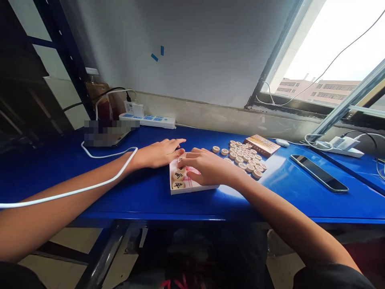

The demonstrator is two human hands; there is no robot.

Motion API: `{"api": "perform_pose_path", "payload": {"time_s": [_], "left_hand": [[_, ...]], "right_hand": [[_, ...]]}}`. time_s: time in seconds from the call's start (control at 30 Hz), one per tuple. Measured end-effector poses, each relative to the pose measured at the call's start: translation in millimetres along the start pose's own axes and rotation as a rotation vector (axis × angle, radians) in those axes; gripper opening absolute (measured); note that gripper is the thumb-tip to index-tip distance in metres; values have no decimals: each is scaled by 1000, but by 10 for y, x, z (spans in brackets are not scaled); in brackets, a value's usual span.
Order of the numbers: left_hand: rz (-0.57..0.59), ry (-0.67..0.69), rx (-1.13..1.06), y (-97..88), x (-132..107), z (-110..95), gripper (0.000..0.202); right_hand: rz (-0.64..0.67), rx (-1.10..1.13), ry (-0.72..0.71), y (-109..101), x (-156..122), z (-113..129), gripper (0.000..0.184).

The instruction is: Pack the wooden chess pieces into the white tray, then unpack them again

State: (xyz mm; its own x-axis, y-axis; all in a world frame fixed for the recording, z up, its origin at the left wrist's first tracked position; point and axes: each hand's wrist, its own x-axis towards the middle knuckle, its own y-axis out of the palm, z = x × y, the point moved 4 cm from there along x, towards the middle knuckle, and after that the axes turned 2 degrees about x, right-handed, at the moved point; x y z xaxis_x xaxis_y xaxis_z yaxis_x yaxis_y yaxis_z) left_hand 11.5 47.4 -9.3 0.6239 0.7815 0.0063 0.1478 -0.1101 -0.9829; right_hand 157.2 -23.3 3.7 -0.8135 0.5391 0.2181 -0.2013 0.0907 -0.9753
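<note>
A shallow white box [195, 190] with red lines on its floor sits on the blue table before me. Several round Chinese chess pieces [178, 184] with black characters stand in a column along its left side. My right hand [207, 166] reaches over the box, its fingers bent down at the upper pieces; whether it grips one is hidden. My left hand [159, 153] rests at the box's left edge, fingers stretched out, holding nothing. To the right lies a cluster of loose chess pieces [246, 155], several with red characters.
Behind the cluster lies a brown box lid [262, 145]. A phone [319, 173] lies at the right. Along the wall are a power strip [159, 121] and a bottle [98, 92]. A white cable [90, 187] crosses over my left forearm.
</note>
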Motion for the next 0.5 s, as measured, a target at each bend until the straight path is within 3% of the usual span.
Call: {"api": "perform_pose_path", "payload": {"time_s": [0.17,0.37,0.5], "left_hand": [[9,26,40,26,28,21,70],[35,38,83,41,44,51,62],[80,159,188,57,38,28,56]], "right_hand": [[-1,-7,-16,12,71,26,32],[-8,-62,-33,1,103,66,23],[-75,-56,-69,-33,97,70,18]]}}
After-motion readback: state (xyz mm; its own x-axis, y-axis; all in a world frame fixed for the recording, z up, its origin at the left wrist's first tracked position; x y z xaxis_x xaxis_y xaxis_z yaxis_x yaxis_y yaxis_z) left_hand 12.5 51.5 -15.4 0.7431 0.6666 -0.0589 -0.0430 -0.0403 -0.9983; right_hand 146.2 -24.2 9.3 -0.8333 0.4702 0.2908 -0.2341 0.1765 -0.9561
